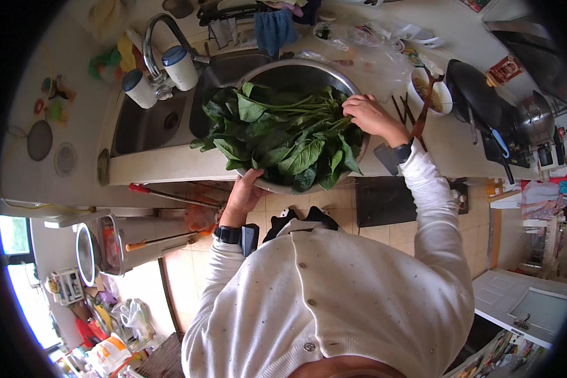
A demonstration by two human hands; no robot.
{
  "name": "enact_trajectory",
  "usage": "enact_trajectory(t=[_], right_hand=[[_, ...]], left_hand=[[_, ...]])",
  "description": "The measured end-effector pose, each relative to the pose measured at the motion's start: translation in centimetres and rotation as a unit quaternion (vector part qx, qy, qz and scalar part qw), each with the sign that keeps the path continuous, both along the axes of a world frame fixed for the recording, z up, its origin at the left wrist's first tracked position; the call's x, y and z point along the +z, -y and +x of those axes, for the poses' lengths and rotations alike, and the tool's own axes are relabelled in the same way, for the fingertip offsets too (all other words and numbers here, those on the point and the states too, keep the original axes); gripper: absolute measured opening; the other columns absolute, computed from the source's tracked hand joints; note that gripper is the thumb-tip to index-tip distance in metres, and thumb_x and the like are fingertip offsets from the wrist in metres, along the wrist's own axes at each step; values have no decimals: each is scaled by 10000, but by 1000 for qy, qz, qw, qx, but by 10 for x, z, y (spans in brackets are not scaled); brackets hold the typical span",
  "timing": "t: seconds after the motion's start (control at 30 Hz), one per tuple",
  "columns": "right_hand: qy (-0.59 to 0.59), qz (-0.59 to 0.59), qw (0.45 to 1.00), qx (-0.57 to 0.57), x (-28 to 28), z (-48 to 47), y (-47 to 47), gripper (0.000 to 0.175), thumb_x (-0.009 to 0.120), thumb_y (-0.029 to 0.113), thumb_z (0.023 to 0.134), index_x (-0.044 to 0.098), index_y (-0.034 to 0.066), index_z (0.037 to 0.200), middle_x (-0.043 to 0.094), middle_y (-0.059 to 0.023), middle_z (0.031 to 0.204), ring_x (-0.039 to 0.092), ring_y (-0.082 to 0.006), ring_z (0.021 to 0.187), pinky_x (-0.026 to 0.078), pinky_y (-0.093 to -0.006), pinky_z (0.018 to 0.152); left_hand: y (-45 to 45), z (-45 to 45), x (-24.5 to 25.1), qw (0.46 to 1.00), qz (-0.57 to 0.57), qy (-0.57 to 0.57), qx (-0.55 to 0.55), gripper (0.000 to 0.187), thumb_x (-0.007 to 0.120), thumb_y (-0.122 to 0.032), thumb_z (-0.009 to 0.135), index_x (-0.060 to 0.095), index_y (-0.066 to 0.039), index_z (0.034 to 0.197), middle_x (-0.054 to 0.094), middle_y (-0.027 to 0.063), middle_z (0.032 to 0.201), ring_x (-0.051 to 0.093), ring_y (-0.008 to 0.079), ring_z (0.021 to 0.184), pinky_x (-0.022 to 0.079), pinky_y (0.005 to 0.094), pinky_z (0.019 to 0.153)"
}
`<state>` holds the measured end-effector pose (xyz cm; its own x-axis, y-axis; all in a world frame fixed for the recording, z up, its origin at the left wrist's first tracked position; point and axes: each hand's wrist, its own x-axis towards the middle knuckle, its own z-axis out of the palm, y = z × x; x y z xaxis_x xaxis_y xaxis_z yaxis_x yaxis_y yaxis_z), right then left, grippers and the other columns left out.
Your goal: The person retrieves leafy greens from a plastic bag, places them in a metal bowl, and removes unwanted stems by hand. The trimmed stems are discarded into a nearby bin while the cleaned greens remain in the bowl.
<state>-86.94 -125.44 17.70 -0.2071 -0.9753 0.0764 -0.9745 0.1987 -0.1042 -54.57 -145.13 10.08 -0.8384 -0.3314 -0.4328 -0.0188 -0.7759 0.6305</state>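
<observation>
A large stainless steel bowl [307,64] heaped with dark green leafy vegetables [283,137] is in front of me, partly over the counter's front edge. My left hand [244,194] grips the bowl's near left rim, thumb on top and fingers underneath. At the right side of the bowl, my right hand [374,117] has its fingers curled over the gathered stem ends. It also covers part of the rim there. Leaves fan out to the left, and some hang past the rim. Most of the bowl's inside is hidden under them.
Left of the bowl lies a double sink [144,130] with a curved faucet [158,47] bearing white filter units. Chopsticks [408,111] and a white bowl of food [437,111] sit at right, beside a black wok [475,94]. Plastic bags [368,52] lie behind.
</observation>
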Motion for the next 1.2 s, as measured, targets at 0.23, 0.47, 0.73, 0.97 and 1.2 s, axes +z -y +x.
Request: enact_trajectory(t=[0.23,0.47,0.73,0.97,1.2], right_hand=[[195,33,980,-6,33,-5,1,249,696,62,729,521,47,905,601,-89,914,572,-251,903,415,-365,822],[295,-99,949,53,90,8,-2,203,692,73,782,557,11,920,608,-67,808,589,-156,751,463,-289,701],[422,-113,898,49,78,24,20,126,658,21,832,573,-4,921,580,24,830,533,-43,779,445,-205,709],[521,-167,836,32,65,33,21,179,666,35,840,559,14,981,580,25,851,535,-29,787,450,-190,709],[486,-232,842,40,40,45,26,387,762,120,772,546,27,1080,626,-18,910,586,-81,845,488,-245,762]], left_hand=[[-1,22,46,974,-138,153,-99,454,550,-339,931,477,34,1178,629,136,993,664,279,859,574,387,708],[6,30,140,917,-337,61,-206,355,524,-301,950,625,38,983,675,102,802,658,153,729,528,248,598],[-32,-97,140,830,-549,-93,-40,254,665,-92,832,621,-2,1066,650,72,919,626,141,821,504,247,694],[-34,-138,115,728,-682,-56,-46,323,745,-133,739,627,-9,1013,647,100,889,623,158,800,501,285,722],[-24,-141,110,795,-599,-76,-53,281,716,-125,750,625,-5,987,640,60,789,571,103,696,482,260,660]])
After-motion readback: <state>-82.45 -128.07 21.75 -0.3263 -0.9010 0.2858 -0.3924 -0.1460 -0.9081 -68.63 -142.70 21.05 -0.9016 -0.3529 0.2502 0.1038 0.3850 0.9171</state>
